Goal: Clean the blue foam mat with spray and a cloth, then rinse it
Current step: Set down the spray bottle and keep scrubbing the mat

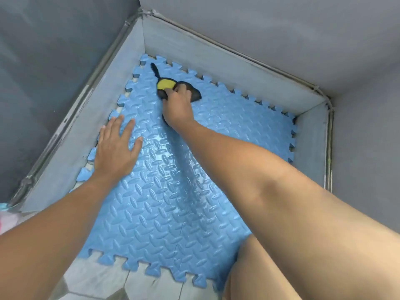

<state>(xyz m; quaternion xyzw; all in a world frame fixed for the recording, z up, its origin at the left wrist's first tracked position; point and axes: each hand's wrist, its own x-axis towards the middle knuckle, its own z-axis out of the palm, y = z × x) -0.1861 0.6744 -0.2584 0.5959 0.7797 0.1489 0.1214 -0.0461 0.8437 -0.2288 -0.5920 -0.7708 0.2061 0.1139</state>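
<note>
The blue foam mat (164,202), with a raised tread pattern and jigsaw edges, lies flat on the floor in a walled corner; its middle looks wet and shiny. My left hand (116,148) rests flat on the mat's left edge, fingers spread and straight. My right hand (178,107) reaches to the mat's far part and grips a dark cloth (194,93) with a yellow patch (165,84); a dark strip of it trails toward the far corner. No spray bottle is in view.
Grey skirting and grey walls (216,50) close the mat in on the far and left sides, and a low grey wall (311,137) on the right. Pale floor tiles (121,280) show in front. My bare knee (303,267) is at the lower right. Some fabric (5,215) sits at the left edge.
</note>
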